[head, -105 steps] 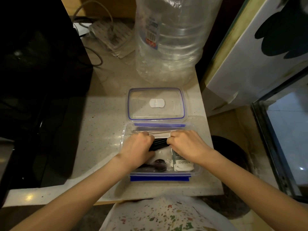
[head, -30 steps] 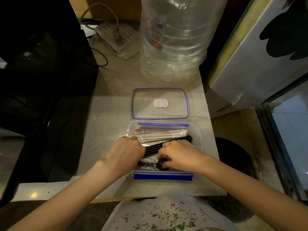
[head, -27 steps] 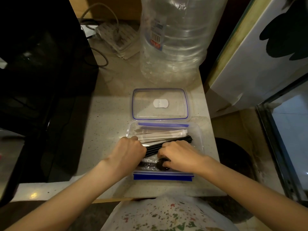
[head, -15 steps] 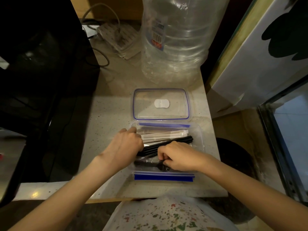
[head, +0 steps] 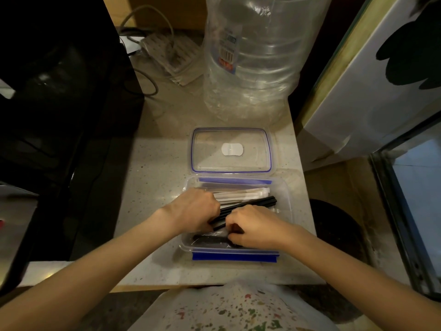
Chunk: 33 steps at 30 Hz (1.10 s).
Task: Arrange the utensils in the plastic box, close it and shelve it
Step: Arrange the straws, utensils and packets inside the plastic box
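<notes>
Box (head: 287, 211) sits open on the bench (head: 155, 177), its lid (head: 231, 150) lying flat just beyond it. Both hands reach into the box. The left hand (head: 194, 211) has its fingers curled round the near end of the black sticks (head: 253, 203), which run out from under its knuckles toward the box's far right corner. The right hand (head: 254, 226), just right of the left, has its fingers bent down onto a clear-wrapped black utensil (head: 210, 238) at the box's near side; whether it pinches the wrap I cannot tell. White wrapped sticks (head: 241, 194) lie just beyond the left fingers. A big clear bottle (head: 253, 58) stands past the lid.
</notes>
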Each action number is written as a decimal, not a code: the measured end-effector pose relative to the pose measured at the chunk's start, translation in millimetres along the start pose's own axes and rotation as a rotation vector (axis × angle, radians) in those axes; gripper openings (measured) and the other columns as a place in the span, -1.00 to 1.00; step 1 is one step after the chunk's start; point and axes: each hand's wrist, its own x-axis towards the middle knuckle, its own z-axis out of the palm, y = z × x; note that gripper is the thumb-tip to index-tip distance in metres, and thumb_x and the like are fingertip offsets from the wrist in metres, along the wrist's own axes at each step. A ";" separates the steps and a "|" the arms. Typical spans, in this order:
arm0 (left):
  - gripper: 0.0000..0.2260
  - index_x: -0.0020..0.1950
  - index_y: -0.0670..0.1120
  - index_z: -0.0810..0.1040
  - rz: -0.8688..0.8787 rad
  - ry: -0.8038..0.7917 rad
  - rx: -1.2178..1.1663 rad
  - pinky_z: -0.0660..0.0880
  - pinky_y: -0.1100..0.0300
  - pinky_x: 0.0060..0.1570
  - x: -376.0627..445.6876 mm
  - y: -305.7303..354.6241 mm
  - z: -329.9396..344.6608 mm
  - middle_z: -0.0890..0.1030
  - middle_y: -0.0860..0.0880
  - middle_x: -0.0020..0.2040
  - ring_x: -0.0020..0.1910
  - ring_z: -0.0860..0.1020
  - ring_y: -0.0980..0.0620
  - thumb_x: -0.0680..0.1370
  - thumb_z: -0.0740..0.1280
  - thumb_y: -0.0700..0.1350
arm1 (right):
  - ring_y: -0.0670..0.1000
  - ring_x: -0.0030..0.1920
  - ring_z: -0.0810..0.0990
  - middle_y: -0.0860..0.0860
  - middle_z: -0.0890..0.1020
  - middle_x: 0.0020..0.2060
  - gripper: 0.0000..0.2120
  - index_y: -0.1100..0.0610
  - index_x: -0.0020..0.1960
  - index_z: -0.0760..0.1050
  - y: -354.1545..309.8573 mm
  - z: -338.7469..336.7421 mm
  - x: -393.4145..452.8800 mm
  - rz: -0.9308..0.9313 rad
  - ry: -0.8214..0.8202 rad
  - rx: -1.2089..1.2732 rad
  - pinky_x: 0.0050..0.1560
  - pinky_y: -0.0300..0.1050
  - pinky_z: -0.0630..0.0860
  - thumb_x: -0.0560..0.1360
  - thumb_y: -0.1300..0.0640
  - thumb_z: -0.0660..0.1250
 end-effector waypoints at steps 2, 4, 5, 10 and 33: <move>-0.79 -0.07 -0.15 0.59 0.000 0.026 0.013 0.51 0.08 -0.14 1.1 -0.4 3.5 0.65 -0.15 -0.09 -0.12 0.59 -0.14 0.51 0.22 -0.06 | 0.00 -0.14 0.56 0.02 0.62 -0.12 -0.77 0.06 0.01 0.55 -1.7 0.8 0.0 -0.015 0.024 -0.011 -0.16 -0.02 0.52 0.52 -0.06 0.22; -0.80 -0.07 -0.13 0.59 0.000 0.058 0.007 0.51 0.09 -0.13 2.7 -1.0 6.7 0.65 -0.13 -0.09 -0.12 0.60 -0.13 0.50 0.23 -0.05 | -0.01 -0.18 0.54 0.01 0.60 -0.16 -0.72 0.04 -0.01 0.56 -4.9 1.2 1.7 -0.025 0.066 -0.040 -0.28 -0.12 0.42 0.53 -0.12 0.20; -0.80 -0.07 -0.13 0.59 -0.001 0.074 0.004 0.50 0.10 -0.14 3.4 -1.2 7.5 0.65 -0.12 -0.09 -0.12 0.60 -0.11 0.50 0.23 -0.05 | 0.00 -0.19 0.53 0.02 0.59 -0.17 -0.70 0.06 -0.03 0.57 -7.2 1.5 3.5 -0.028 0.082 -0.057 -0.31 -0.14 0.37 0.53 -0.13 0.19; -0.81 -0.04 -0.10 0.59 -0.015 0.107 0.007 0.48 0.10 -0.14 4.7 0.4 10.6 0.65 -0.11 -0.07 -0.09 0.59 -0.09 0.52 0.22 -0.06 | 0.02 -0.27 0.46 0.10 0.63 -0.22 -0.70 0.19 -0.12 0.57 -16.8 5.3 12.4 0.020 0.091 -0.025 -0.26 -0.13 0.34 0.51 -0.06 0.28; -0.89 -0.14 -0.15 0.57 -0.211 0.247 -0.015 0.49 0.15 -0.40 -7.9 6.3 2.3 0.61 -0.11 -0.19 -0.25 0.61 -0.09 0.36 0.41 -0.19 | 0.12 -0.19 0.64 0.08 0.67 -0.16 -0.86 0.15 0.01 0.56 24.0 -13.1 6.3 0.131 0.451 -0.196 -0.18 0.03 0.59 0.53 0.17 0.25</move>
